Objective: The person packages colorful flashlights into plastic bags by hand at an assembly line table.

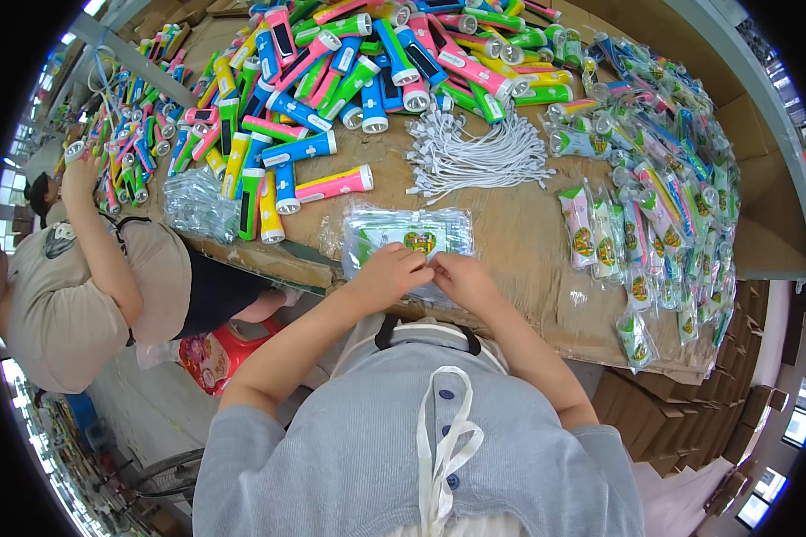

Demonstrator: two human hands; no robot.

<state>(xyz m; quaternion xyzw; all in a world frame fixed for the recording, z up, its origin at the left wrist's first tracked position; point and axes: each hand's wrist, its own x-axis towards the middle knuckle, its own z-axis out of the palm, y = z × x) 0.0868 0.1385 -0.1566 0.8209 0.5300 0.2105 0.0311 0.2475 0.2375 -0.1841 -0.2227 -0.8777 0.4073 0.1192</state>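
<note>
A stack of clear plastic bags (358,219) with a green and white print lies on the table edge straight in front of me. At its near side my left hand (390,276) and my right hand (459,274) almost meet. Both sets of fingers are closed, pinching the near edge of the top bag; the fingertips are partly hidden. Beyond the stack lies a bundle of white cables (479,152). A heap of pink, blue, green and yellow flashlights (304,148) spreads across the far side, some with dark panels on their handles.
On the right, many bagged flashlights (658,215) are piled to the table edge. More clear bags (201,204) lie at the left. A co-worker (90,277) sits there, one hand at another flashlight heap (143,134). Below are a red stool (219,353) and cardboard boxes (636,421).
</note>
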